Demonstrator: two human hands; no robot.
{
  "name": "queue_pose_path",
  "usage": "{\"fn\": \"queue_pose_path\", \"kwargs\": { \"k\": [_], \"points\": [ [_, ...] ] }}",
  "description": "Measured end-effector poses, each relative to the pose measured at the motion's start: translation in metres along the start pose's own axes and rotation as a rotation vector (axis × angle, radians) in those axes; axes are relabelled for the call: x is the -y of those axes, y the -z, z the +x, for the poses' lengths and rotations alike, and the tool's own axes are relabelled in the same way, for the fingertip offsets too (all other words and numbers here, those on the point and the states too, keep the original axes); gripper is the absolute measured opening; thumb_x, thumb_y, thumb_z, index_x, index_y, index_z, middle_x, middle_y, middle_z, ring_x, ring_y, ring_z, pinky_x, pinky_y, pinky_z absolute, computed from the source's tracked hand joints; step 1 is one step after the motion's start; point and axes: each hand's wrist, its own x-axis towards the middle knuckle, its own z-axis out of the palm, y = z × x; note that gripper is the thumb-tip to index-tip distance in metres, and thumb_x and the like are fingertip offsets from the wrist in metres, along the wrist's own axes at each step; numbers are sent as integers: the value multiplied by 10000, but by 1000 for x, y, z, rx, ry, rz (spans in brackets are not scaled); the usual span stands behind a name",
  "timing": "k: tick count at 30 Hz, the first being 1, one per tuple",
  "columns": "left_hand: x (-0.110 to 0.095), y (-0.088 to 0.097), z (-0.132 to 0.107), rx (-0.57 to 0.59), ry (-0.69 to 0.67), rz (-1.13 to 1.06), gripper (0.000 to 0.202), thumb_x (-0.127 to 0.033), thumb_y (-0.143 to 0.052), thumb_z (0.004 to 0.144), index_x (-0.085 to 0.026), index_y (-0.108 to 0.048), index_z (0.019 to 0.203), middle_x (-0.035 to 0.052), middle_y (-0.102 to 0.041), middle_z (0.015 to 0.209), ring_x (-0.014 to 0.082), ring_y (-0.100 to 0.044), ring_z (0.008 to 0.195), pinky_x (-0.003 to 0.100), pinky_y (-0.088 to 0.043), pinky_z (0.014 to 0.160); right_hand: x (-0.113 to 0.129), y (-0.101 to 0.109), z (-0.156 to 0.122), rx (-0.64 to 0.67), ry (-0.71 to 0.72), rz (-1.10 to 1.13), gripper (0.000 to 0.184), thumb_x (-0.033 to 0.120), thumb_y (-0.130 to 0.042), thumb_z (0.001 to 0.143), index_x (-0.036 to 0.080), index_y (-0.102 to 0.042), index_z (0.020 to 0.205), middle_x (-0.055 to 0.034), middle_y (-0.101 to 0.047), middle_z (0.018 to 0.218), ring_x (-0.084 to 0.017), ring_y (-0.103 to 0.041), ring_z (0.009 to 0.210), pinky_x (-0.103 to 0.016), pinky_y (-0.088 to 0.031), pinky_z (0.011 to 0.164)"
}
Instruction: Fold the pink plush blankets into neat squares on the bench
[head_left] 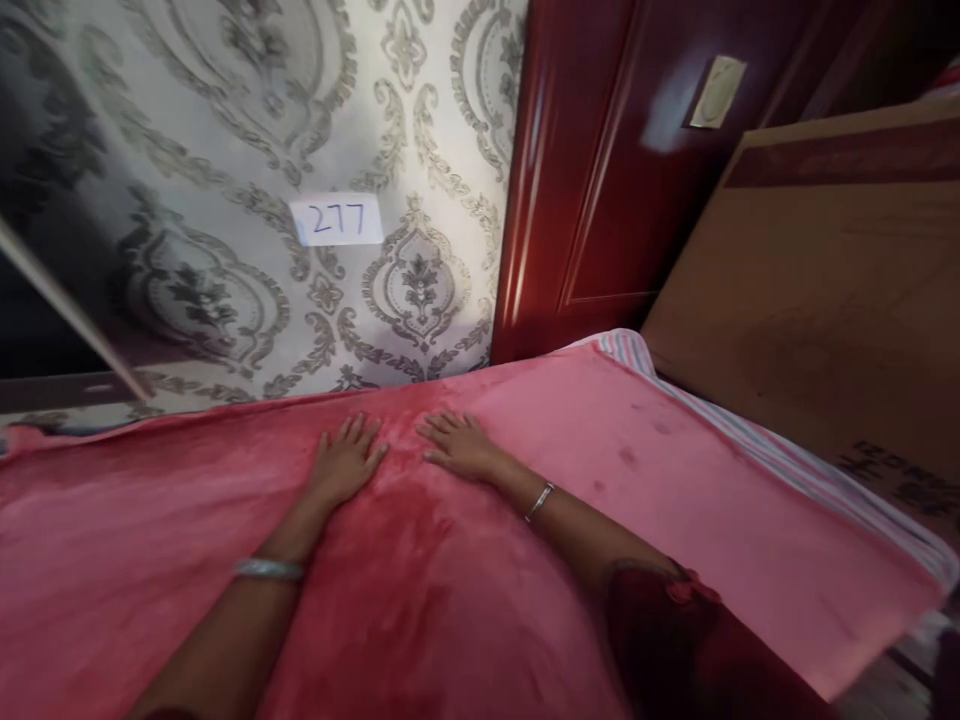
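Note:
A pink plush blanket [660, 480] lies spread out over a bed-like surface, with darker, brushed-looking patches along its middle. My left hand [346, 462] rests flat on it near the wall edge, fingers spread. Just to the right, my right hand [461, 447] also presses palm down on the blanket, its fingers apart and pointing left. Neither hand grips anything. Under the blanket's right side, a striped cloth [787, 470] shows along the edge.
Patterned wallpaper [420, 285] with a paper label [337, 220] reading 277 rises behind the blanket. A dark red wooden panel [585, 180] carries a switch plate [718, 92]. At right stands a large cardboard box [825, 290]. A pale, thin bar [71, 310] slants at left.

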Motion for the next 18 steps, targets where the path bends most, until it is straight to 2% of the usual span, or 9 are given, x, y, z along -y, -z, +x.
{"fn": "queue_pose_path", "kwargs": {
  "k": [3, 5, 9, 11, 12, 14, 16, 18],
  "points": [
    [5, -4, 5, -12, -4, 12, 645, -445, -272, 999, -207, -299, 1598, 117, -211, 1675, 305, -204, 1551, 625, -218, 1205, -64, 16, -6, -2, -213, -31, 630, 574, -299, 1046, 266, -323, 1595, -42, -191, 1688, -300, -174, 1545, -559, -164, 1221],
    [7, -6, 7, -10, -14, 29, 655, -441, -266, 988, -199, -301, 1596, 122, -211, 1674, 303, -190, 1554, 626, -219, 1202, -117, 30, -22, -13, -380, -57, 628, 563, -304, 1042, 285, -303, 1604, -41, -159, 1694, -298, -148, 1553, -564, -153, 1224],
    [10, -8, 9, -12, -24, 65, 676, -425, -266, 964, -181, -305, 1594, 130, -207, 1672, 301, -192, 1552, 617, -238, 1195, -225, 56, -84, -69, -685, -103, 633, 566, -257, 1034, 305, -282, 1610, -47, -164, 1694, -320, -151, 1550, -624, -173, 1201],
    [12, -9, 10, -17, -25, 77, 670, -403, -261, 957, -193, -320, 1590, 118, -224, 1669, 289, -206, 1549, 602, -252, 1195, -270, 65, -122, -91, -831, -108, 648, 570, -251, 1031, 284, -289, 1611, -63, -170, 1692, -338, -170, 1544, -638, -184, 1195],
    [13, -10, 11, -20, -21, 82, 665, -393, -254, 956, -200, -328, 1588, 107, -231, 1668, 278, -207, 1549, 590, -253, 1198, -289, 68, -140, -109, -889, -112, 651, 561, -252, 1030, 267, -299, 1609, -70, -172, 1692, -345, -170, 1543, -639, -186, 1195],
    [14, -11, 11, -27, -21, 86, 660, -379, -231, 958, -213, -327, 1589, 84, -240, 1668, 252, -201, 1551, 565, -247, 1206, -316, 71, -168, -141, -904, -84, 662, 568, -225, 1031, 262, -288, 1614, -61, -143, 1698, -357, -163, 1543, -637, -227, 1184],
    [14, -12, 11, -31, -10, 91, 664, -385, -197, 962, -220, -313, 1595, 66, -240, 1669, 229, -189, 1555, 549, -238, 1212, -330, 72, -183, -145, -884, -54, 668, 578, -206, 1029, 274, -265, 1621, -42, -113, 1703, -360, -153, 1544, -636, -246, 1179],
    [13, -10, 10, -34, -5, 99, 672, -401, -173, 959, -235, -322, 1592, 53, -260, 1664, 216, -190, 1554, 540, -237, 1214, -335, 73, -187, -138, -876, -42, 665, 584, -202, 1029, 290, -251, 1624, -27, -103, 1705, -354, -157, 1544, -631, -245, 1185]
  ]
}}
